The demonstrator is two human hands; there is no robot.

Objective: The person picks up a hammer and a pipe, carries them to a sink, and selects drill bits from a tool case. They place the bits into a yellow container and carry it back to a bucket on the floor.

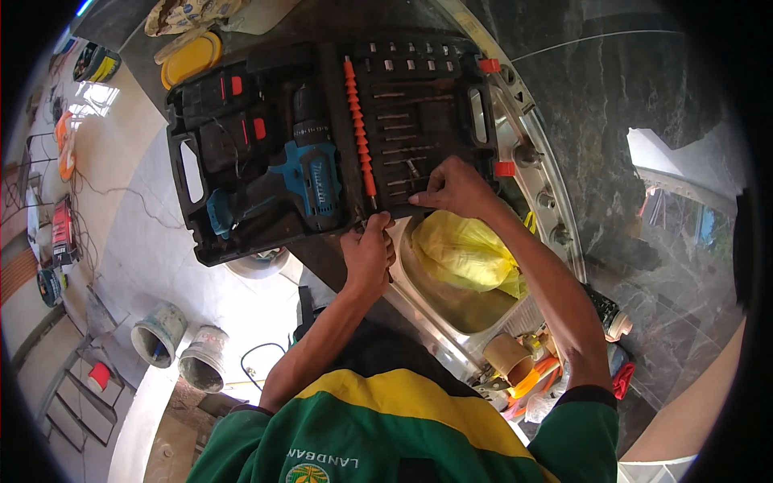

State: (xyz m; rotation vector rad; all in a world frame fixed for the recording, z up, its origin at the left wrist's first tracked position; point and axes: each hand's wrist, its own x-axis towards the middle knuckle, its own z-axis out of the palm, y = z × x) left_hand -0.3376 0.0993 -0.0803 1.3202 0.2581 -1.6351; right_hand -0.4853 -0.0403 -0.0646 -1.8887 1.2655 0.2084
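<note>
An opened black tool case [193, 241] lies across the sink edge, with a blue and black cordless drill [310, 181] in its left half. An orange flexible shaft [358, 129] runs down the middle, and several drill bits [394, 127] and small sockets [411, 66] fill the right half. My left hand [369, 256] is closed at the case's near edge, below the shaft's end; what its fingers hold is too small to make out. My right hand [456, 189] is bent over the lowest bits, fingertips together at the case; anything pinched there is hidden.
Under the case's right half is a steel sink [467, 318] holding a yellow plastic bag [463, 249]. A brown cup-like container [507, 358] and assorted tools stand nearby. Two dirty buckets [159, 334] and cables are on the floor at left. A dark marble surface [596, 88] rises at right.
</note>
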